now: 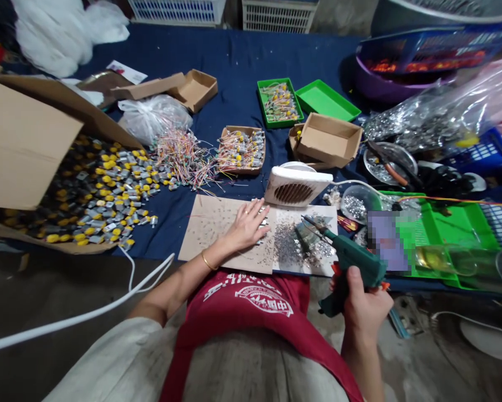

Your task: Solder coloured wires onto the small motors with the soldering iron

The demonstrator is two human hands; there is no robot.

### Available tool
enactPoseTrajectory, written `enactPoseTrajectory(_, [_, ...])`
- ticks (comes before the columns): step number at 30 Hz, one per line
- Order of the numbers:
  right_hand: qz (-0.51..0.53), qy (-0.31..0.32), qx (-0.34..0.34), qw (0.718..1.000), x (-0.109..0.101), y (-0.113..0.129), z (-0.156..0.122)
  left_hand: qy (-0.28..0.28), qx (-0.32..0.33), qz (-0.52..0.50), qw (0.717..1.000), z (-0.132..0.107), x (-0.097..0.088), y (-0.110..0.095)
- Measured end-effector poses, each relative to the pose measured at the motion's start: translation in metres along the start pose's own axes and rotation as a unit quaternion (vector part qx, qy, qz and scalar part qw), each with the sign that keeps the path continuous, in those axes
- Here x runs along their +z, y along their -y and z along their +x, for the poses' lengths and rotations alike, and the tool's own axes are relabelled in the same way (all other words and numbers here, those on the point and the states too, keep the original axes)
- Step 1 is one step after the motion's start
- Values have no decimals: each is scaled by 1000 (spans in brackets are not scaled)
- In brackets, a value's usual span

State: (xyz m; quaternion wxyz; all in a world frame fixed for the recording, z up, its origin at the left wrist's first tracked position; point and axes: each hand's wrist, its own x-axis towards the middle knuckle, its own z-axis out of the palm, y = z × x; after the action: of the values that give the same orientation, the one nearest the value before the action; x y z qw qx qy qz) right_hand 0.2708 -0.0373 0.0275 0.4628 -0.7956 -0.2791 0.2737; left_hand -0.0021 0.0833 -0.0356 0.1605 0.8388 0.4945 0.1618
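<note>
The left hand (247, 226) lies flat with fingers spread, while the right hand (363, 312) curls tightly, wrist upright.

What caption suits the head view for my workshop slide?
Left hand presses on a cardboard sheet while the right hand holds a green glue gun, beside a heap of small motors.

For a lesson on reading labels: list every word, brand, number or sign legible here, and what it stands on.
Nothing can be quoted for certain. The red apron carries white Chinese characters and an oval emblem, too blurred to read; the small white card has print too small to read.
</note>
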Motion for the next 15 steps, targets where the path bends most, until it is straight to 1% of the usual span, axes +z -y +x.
enactPoseTrajectory(3, [43,15,25,999,1,5,-1,33,-6,31,999,-7,10,-19])
enactPoseTrajectory(6, [69,32,38,996,1,12,-5,44,-19,42,998,-9,20,-24])
enactPoseTrajectory(9, [96,52,48,993,0,17,-9,21,-15,37,999,-6,25,-19])
enactPoseTrajectory(11, [115,70,55,989,-1,16,-11,0,-18,31,999,-6,24,-18])
enactPoseTrajectory(13, [137,89,67,984,-2,15,-13,-34,-19,9,999,-10,17,-24])
enactPoseTrajectory(15, [164,119,81,976,-1,12,-17,-59,-13,-58,996,-21,8,-39])
